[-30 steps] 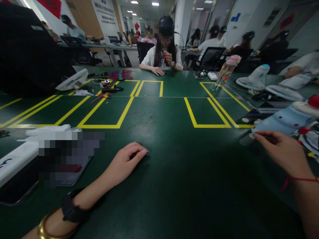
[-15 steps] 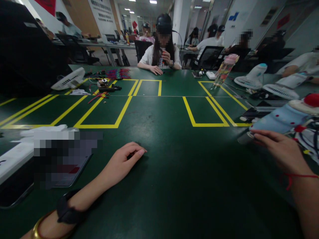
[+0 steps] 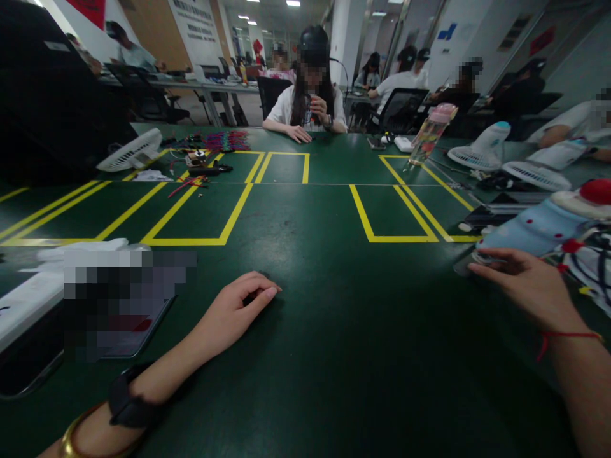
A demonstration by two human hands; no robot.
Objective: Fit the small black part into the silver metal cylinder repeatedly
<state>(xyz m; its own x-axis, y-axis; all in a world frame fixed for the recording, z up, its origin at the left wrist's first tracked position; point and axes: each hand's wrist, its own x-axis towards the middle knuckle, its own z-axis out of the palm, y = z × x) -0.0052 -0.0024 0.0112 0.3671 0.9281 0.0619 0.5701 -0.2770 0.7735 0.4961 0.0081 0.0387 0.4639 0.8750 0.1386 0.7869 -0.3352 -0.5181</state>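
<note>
Okay, so two hands here, starting at the fingertips: the right hand (image 3: 527, 287) has its thumb and forefinger at the greyish rim of one small clear container (image 3: 464, 263), but I honestly can't tell if they're actually pinching it. That container sits on the green table (image 3: 329, 356) at the right, just beside one light-blue thing with red dots (image 3: 529, 222). The left hand (image 3: 244, 300) lies on the table well apart from it, fingers loosely curled, thumb tip resting against the forefinger. Wristwear count: one red string (image 3: 568, 334) on the right, one black band (image 3: 131, 401) and one gold bangle (image 3: 71, 436) on the left. Further out I count three white fans, two at right (image 3: 480, 147) (image 3: 537, 175) and one at left (image 3: 131, 151), plus one bottle with a pink lid (image 3: 424, 140). One person (image 3: 305, 105) sits across, one hand on the table. As for writing, the wall sign (image 3: 195, 28) has several lines too small to read, the label (image 3: 57, 46) on the big black object (image 3: 52, 108) is a blur, and there's one blue logo (image 3: 447, 32) on the wall, no brand I can make out.
</note>
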